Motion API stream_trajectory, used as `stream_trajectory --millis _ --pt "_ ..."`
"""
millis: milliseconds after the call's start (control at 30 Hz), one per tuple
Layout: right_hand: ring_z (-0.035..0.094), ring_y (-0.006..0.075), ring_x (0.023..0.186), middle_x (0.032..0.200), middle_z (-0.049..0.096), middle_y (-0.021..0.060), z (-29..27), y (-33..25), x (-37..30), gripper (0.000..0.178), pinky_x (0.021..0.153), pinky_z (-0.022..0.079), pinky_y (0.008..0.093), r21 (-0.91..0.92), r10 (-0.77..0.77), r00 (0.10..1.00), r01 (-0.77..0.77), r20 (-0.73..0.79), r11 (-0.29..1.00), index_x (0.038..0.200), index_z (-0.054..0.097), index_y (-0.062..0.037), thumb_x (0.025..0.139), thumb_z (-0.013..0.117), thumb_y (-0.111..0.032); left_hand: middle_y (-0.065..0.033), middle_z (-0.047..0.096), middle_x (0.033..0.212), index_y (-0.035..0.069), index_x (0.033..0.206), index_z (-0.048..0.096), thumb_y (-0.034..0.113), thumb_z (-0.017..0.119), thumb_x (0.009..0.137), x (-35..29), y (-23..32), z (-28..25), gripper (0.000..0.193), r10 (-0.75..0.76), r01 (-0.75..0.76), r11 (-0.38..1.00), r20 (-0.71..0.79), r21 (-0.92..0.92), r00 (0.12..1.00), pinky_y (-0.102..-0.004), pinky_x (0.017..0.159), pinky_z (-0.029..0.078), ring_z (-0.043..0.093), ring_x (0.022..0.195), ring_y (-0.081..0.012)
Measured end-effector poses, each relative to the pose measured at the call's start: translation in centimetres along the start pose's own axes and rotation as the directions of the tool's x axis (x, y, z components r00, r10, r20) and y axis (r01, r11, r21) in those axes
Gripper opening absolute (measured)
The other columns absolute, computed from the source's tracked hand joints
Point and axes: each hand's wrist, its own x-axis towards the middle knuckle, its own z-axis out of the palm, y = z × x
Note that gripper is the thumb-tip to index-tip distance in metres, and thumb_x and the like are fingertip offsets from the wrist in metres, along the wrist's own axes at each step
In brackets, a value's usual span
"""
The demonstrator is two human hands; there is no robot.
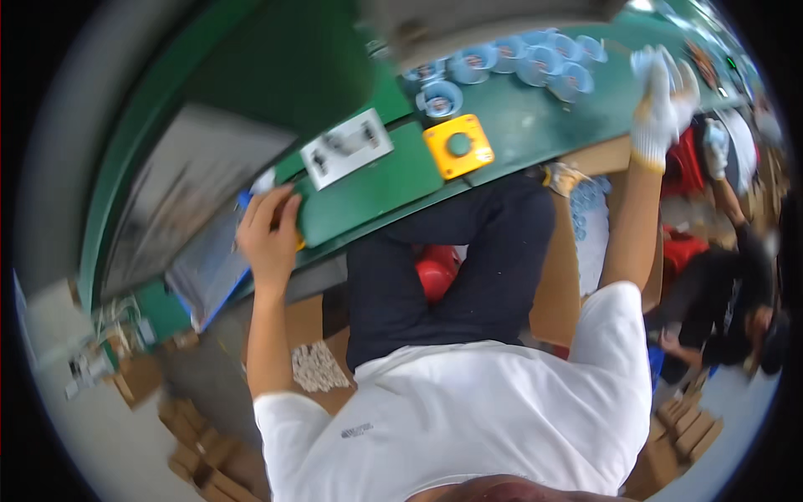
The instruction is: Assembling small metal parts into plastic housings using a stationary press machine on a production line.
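Pale-blue cup [641, 64], out to the far right, against the white-gloved right hand [667, 105], clamped or not, can't tell! Similar blue cups [539, 65] cluster leftward on the green bench [535, 125]. Bare left hand [269, 230], fingers bent, grip unclear, beside the green machine base [368, 197].

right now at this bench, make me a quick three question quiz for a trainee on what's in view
1. True or false: the right hand is nearer the blue cups than the left hand is.
2. Which hand wears a white glove?
A) left
B) right
3. Fill in: the round button on the yellow box is ____ in colour.

Key:
1. True
2. B
3. green
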Motion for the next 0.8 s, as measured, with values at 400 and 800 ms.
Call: stream_trajectory --millis 400,800 --pt "0.077 0.0212 0.109 0.124 0.076 0.0124 24.9 -7.7 -21.5 0.070 0.096 0.061 0.0346 -0.073 -0.043 0.731 0.126 0.681 0.989 0.137 0.066 -0.0023 0.078 0.100 -0.016 -0.0101 0.078 0.103 -0.002 0.107 0.081 0.003 0.084 0.094 0.0 0.4 -0.1 0.014 0.047 -0.047 0.995 0.000 -0.084 0.999 -0.0291 0.073 0.059 0.075 0.080 -0.0168" --pt "0.075 0.0370 0.116 0.130 0.075 0.0171 24.5 -7.7 -22.7 0.069 0.098 0.061 0.0404 -0.199 0.035 0.733 0.138 0.679 0.970 0.137 0.071 -0.0035 0.079 0.098 -0.028 -0.0086 0.078 0.096 -0.001 0.106 0.081 0.007 0.086 0.093 -0.1 0.7 -0.2 0.016 0.057 -0.062 0.989 -0.041 -0.133 0.998 -0.0292 0.073 0.057 0.072 0.077 -0.0160"
